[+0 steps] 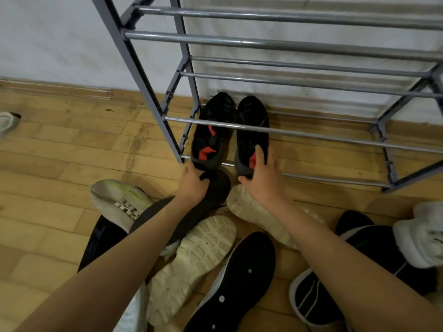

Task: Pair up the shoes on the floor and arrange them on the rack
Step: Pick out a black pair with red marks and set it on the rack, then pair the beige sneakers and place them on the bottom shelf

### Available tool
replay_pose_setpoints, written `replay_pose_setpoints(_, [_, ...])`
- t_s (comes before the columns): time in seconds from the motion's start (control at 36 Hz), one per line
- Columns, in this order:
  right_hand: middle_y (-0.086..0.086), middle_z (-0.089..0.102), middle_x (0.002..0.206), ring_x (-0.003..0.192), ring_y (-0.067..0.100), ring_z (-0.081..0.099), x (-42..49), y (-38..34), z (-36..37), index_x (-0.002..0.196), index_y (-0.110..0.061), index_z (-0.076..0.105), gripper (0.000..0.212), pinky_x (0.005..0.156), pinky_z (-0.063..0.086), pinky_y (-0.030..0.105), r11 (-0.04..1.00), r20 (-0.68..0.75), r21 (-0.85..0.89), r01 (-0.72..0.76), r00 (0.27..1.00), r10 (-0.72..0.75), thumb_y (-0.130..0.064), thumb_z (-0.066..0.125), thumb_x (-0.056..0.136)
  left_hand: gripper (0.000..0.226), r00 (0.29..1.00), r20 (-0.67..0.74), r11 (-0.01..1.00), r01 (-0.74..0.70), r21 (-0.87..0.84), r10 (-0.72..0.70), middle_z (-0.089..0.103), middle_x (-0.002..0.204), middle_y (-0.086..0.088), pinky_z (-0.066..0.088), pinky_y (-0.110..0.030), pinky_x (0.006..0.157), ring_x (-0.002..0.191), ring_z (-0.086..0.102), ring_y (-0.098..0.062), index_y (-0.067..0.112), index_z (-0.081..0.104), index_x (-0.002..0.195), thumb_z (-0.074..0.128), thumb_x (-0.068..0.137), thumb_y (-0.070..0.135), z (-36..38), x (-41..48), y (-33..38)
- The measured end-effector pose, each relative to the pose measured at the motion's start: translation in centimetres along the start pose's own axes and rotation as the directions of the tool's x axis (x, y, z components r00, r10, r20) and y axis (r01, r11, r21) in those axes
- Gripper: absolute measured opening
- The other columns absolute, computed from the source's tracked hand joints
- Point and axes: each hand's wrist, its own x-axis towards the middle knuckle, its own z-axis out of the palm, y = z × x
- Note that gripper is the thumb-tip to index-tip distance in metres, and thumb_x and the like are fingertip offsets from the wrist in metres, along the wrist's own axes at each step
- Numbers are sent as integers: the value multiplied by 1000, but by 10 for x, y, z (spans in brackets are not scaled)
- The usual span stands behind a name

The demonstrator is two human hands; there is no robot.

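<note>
Your left hand [191,185] and your right hand [263,180] are both bare. Your forearms [107,271] are bare too, long and slim, uncovered all the way down to the lower edge of the view.

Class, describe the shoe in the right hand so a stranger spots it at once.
Find the grey metal rack. On its lowest rails sit two black shoes with red patches. Ours is the right shoe, heel gripped by the right hand.
</note>
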Motion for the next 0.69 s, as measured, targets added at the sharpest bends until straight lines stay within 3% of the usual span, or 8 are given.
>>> replay_pose_setpoints(0.11, [14, 6, 157, 144, 35, 14, -29, 1, 5, 151, -17, 11, 76, 114, 26, 46, 986, -42, -121, 115, 992, -121, -31, 56, 91, 66, 999, 45, 974, 18, 224, -29, 33, 147, -17, 33, -44, 111, 135, 35, -34, 4, 26, 146, 59, 90, 18, -7, -26, -12])
replay_pose_setpoints(0.22, [14, 22, 151, 140, 32, 22, -50, 9, 6, 146, -14, 22, 72, 112, 27, 42, 975, 47, -200, 101, 995, -94, -33, 59, 87, 67, 996, 23, 914, 68, 401, -84, 32, 148, -14, 24, -51, 113, 137, 29, -37, 11, 24, 147, 57, 89, 24, -21, -49, -23])
replay_pose_setpoints(0.28, [14, 29, 146, 136, 33, 27, -59, 17, 5, 142, -13, 28, 69, 109, 31, 42, 969, 88, -233, 78, 994, -59, -32, 62, 85, 63, 1000, 0, 895, 22, 445, -25, 34, 146, -15, 22, -48, 113, 136, 30, -38, 10, 27, 145, 54, 89, 21, -21, -67, -28])
replay_pose_setpoints(0.33, [14, 33, 143, 133, 33, 30, -67, 25, 3, 142, -14, 29, 70, 108, 33, 41, 973, 123, -224, 54, 992, -27, -32, 63, 84, 58, 992, -16, 874, -103, 475, 125, 38, 142, -16, 26, -43, 110, 131, 34, -36, 9, 33, 143, 53, 89, 17, -15, -87, -34])
replay_pose_setpoints(0.39, [13, 35, 142, 132, 34, 31, -75, 32, 1, 145, -17, 25, 75, 106, 35, 43, 981, 157, -193, 19, 988, 12, -34, 64, 83, 52, 976, 50, 847, -210, 488, 214, 38, 140, -13, 31, -40, 107, 129, 35, -32, 9, 37, 141, 50, 91, 16, -6, -110, -40])
replay_pose_setpoints(0.5, [14, 29, 146, 135, 35, 26, -90, 44, -6, 149, -21, 16, 78, 107, 34, 45, 981, 230, -185, -65, 967, 108, -35, 60, 86, 50, 962, 227, 807, -254, 533, 153, 35, 136, -10, 39, -40, 103, 128, 34, -31, 10, 39, 135, 54, 91, 28, 8, -143, -49])
replay_pose_setpoints(0.69, [15, 23, 151, 136, 35, 27, -114, 39, -19, 148, -14, 20, 75, 110, 33, 42, 969, 402, -247, 4, 910, 99, -34, 59, 87, 59, 932, 356, 766, -280, 578, 72, 22, 151, -14, 26, -45, 112, 140, 21, -35, 13, 30, 142, 52, 92, 34, 12, -167, -69])
